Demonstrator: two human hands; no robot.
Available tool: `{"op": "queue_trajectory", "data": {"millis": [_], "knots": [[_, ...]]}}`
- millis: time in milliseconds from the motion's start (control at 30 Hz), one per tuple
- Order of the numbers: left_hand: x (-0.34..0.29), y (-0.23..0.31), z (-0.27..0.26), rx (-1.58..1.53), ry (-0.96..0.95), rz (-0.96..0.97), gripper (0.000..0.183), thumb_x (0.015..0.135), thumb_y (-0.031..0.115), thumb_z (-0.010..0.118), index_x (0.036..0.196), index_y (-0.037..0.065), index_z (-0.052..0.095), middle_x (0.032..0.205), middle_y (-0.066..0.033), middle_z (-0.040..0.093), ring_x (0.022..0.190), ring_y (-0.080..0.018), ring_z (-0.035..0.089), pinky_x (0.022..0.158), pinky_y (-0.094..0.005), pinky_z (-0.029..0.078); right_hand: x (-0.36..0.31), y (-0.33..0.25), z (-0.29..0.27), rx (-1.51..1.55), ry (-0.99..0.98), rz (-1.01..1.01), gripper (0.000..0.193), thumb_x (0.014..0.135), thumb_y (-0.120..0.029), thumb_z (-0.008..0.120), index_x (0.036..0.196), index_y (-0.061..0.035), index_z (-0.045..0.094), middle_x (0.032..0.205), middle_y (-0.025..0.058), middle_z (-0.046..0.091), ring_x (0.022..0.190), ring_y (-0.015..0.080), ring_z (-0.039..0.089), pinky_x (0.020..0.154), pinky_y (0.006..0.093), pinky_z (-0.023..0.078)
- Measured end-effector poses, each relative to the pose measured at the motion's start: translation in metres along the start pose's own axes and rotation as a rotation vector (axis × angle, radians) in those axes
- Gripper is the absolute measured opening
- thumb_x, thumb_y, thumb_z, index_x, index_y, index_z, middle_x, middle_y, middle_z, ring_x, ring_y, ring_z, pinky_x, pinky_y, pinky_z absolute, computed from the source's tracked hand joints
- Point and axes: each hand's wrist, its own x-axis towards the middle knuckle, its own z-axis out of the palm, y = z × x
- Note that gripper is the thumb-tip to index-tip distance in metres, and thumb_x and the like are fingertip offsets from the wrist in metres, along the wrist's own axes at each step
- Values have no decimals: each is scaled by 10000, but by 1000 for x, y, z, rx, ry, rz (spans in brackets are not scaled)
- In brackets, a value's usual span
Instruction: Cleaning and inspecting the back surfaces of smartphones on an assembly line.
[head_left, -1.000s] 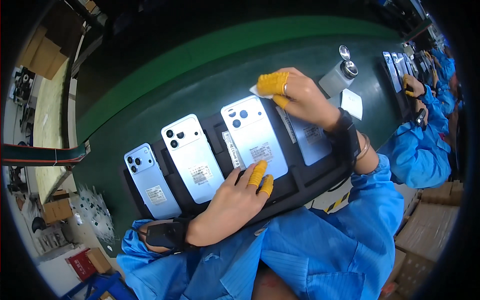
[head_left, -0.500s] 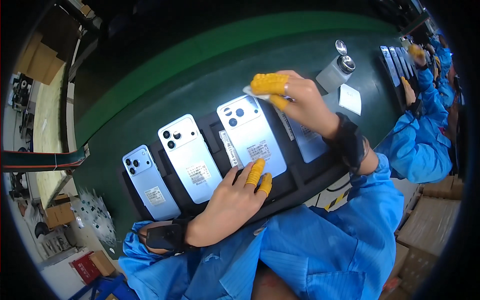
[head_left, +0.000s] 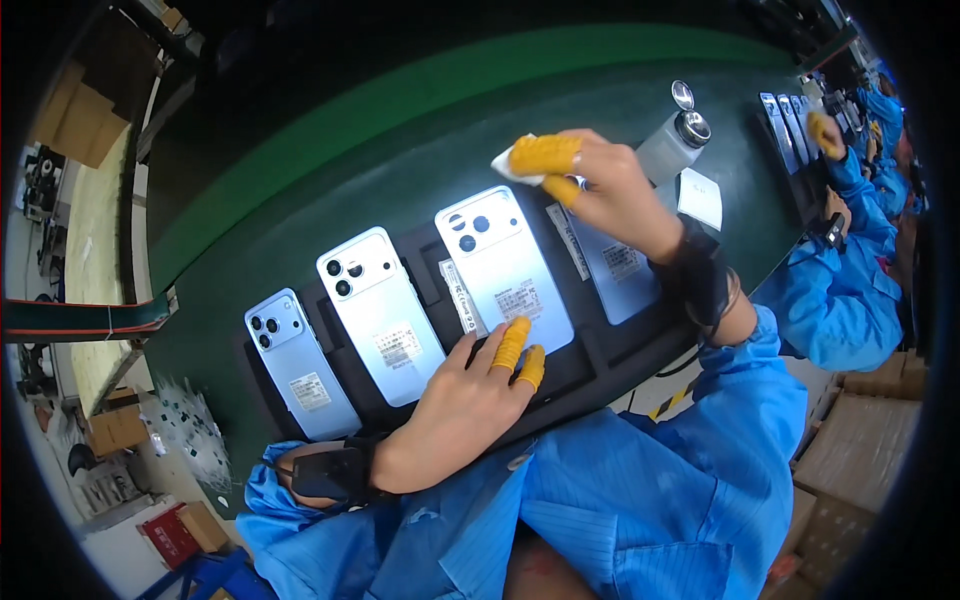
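Note:
Four light-blue smartphones lie back side up in a row on a black foam tray (head_left: 588,372). My left hand (head_left: 455,410), with yellow finger cots on some fingers, rests its outstretched fingertips on the lower end of the third phone (head_left: 500,265) from the left. Beyond that phone's camera end, my right hand (head_left: 615,190) pinches a small white wipe (head_left: 507,165) between cot-covered fingers, apart from the phone. Left of my left hand are the first phone (head_left: 310,350) and second phone (head_left: 385,300). My right wrist partly covers the fourth phone (head_left: 610,265).
A pump-top bottle (head_left: 672,145) with its lid up stands behind my right hand, beside a white paper (head_left: 700,198). Clear plastic film pieces (head_left: 190,435) lie at the bench's left end. On the right, a co-worker's blue sleeve (head_left: 840,295) is near more phones (head_left: 778,130).
My right hand has lifted the wipe away from the third phone's top edge, slightly upward. My left hand stays put. The co-worker's hands at the right have shifted.

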Motion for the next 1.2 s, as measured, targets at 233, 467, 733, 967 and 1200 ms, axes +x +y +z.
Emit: {"op": "queue_trajectory", "data": {"millis": [233, 467, 733, 967, 1200], "knots": [[-1, -1, 0, -11, -8, -3, 351, 756, 86, 561, 1096, 15, 610, 1188, -227, 580, 1068, -256, 589, 892, -319, 444, -21, -22, -6, -6, -249, -126, 111, 710, -57, 667, 630, 9, 628, 602, 159, 583, 588, 300, 583, 777, 388, 499], [-2, 2, 0, 30, -5, -2, 338, 763, 87, 561, 1090, 20, 611, 1194, -222, 575, 1060, -251, 589, 891, -319, 448, 14, -14, 15, -50, 47, -182, 112, 747, -47, 660, 857, -31, 674, 838, 131, 675, 763, 252, 652, 862, 372, 486], [-4, 0, 3, -7, 17, -18, 346, 761, 99, 562, 1095, 24, 615, 1195, -214, 577, 1038, -247, 596, 888, -320, 453, 4, -14, 26, 137, -231, -345, 68, 664, -47, 633, 611, -5, 626, 591, 142, 600, 572, 253, 604, 843, 379, 499], [-3, 1, 4, 27, 27, -5, 354, 759, 102, 560, 1098, 21, 617, 1186, -216, 583, 1042, -248, 598, 884, -318, 454, 12, -17, 21, 149, 38, -91, 35, 701, -34, 658, 717, -2, 657, 683, 141, 643, 653, 245, 629, 859, 366, 478], [-2, 0, 2, -11, 22, -35, 344, 753, 103, 563, 1082, 24, 624, 1194, -216, 579, 1024, -245, 602, 863, -304, 464, 8, -22, 35, 228, -297, -267, 36, 679, -38, 642, 690, -8, 660, 667, 130, 645, 621, 230, 616, 909, 385, 457]]}}
